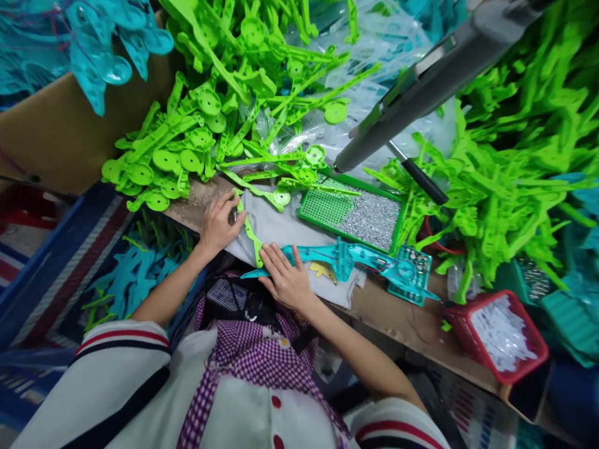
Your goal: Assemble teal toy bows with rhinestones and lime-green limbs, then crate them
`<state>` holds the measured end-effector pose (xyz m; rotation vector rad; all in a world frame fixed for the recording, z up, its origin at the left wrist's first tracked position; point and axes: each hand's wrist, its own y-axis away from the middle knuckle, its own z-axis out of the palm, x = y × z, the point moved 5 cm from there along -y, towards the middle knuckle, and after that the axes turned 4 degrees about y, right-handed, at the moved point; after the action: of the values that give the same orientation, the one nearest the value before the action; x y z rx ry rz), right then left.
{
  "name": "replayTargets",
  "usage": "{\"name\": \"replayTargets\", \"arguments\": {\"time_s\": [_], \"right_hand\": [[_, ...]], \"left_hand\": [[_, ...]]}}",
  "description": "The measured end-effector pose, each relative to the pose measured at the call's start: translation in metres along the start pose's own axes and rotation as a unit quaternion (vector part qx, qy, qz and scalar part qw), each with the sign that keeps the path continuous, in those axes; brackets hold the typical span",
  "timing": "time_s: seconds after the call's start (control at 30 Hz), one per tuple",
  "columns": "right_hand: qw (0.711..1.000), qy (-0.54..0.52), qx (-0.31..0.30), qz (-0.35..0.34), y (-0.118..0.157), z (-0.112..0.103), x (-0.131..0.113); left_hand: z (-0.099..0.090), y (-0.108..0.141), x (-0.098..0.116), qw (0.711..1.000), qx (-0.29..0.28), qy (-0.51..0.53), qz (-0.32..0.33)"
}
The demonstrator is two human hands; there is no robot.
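Note:
My left hand [221, 223] is closed on the upper end of a slim green plastic part [250, 234], its thumb and fingers on either side of it. The lower end of that part meets the tip of a long blue plastic piece [322, 252], which lies across a white cloth [299, 218]. My right hand [286, 277] lies over the left end of the blue piece with its fingers stretched out, fingertips beside the green part. The blue piece's right end rests over a small teal tray [423, 265].
Green parts [201, 125] are heaped behind and at the right. A green tray [327, 202] of small metal pieces stands behind the blue piece. A grey powered driver [407, 93] hangs above. A red container [528, 318] holds white pieces at the right.

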<state>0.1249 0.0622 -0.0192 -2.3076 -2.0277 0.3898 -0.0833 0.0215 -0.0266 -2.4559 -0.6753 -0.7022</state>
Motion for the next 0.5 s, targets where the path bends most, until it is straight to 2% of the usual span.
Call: {"name": "replayTargets", "arguments": {"time_s": [0.07,0.1,0.13,0.17,0.2,0.23,0.27,0.3,0.37,0.43,0.5], "right_hand": [[1.000,0.010,0.007,-0.010,0.000,-0.012,0.001],[0.999,0.014,0.035,-0.003,-0.001,-0.023,0.005],[0.996,0.018,0.080,0.024,-0.005,-0.039,0.014],[0.986,0.019,0.152,0.068,-0.009,-0.058,0.026],[0.963,0.017,0.236,0.125,-0.013,-0.079,0.042],[0.928,0.006,0.317,0.198,-0.017,-0.099,0.061],[0.877,-0.008,0.416,0.240,-0.021,-0.117,0.080],[0.854,-0.034,0.449,0.260,-0.031,-0.128,0.098],[0.860,-0.093,0.452,0.218,-0.059,-0.140,0.130],[0.886,-0.179,0.386,0.186,-0.087,-0.138,0.158],[0.883,-0.260,0.349,0.176,-0.102,-0.131,0.176]], "left_hand": [[0.001,0.001,-0.001,1.000,-0.001,-0.001,-0.004],[0.002,0.001,-0.001,1.000,-0.003,0.000,-0.005],[0.003,0.001,-0.001,1.000,-0.004,0.000,-0.006],[0.003,0.001,-0.001,1.000,-0.004,-0.001,-0.005],[0.004,0.001,-0.001,1.000,-0.001,-0.002,-0.002],[0.004,0.001,-0.001,1.000,0.002,-0.005,0.004],[0.004,0.001,-0.001,1.000,0.007,-0.008,0.010],[0.003,0.001,-0.001,1.000,0.012,-0.011,0.016],[0.003,0.000,-0.001,0.999,0.016,-0.017,0.025],[0.002,0.000,0.000,0.999,0.009,-0.023,0.026],[0.002,-0.001,0.000,0.999,-0.003,-0.027,0.021]]}}
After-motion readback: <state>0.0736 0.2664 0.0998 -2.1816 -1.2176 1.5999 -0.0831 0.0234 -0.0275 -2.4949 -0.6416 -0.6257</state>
